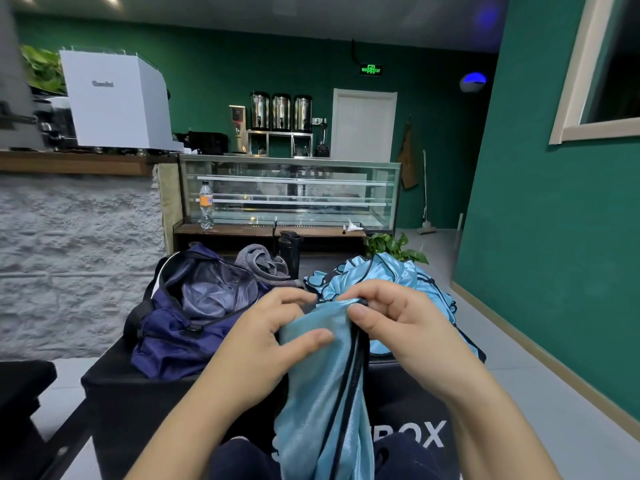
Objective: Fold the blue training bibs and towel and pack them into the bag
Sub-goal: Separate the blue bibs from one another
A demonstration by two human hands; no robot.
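Both hands pinch the top edge of one blue bib (322,393), which hangs down toward the lap at near centre: the left hand (273,334) holds it between thumb and curled fingers, the right hand (391,320) grips the black-trimmed edge just beside it. Left of them, the navy bag (183,327) sits unzipped on the dark tabletop (114,379), with a grey towel (263,265) beyond it and the remaining bibs (398,275) heaped far right. To fold well, I would slide the hands apart along the trim, match the corners, then lay the cloth flat before doubling it.
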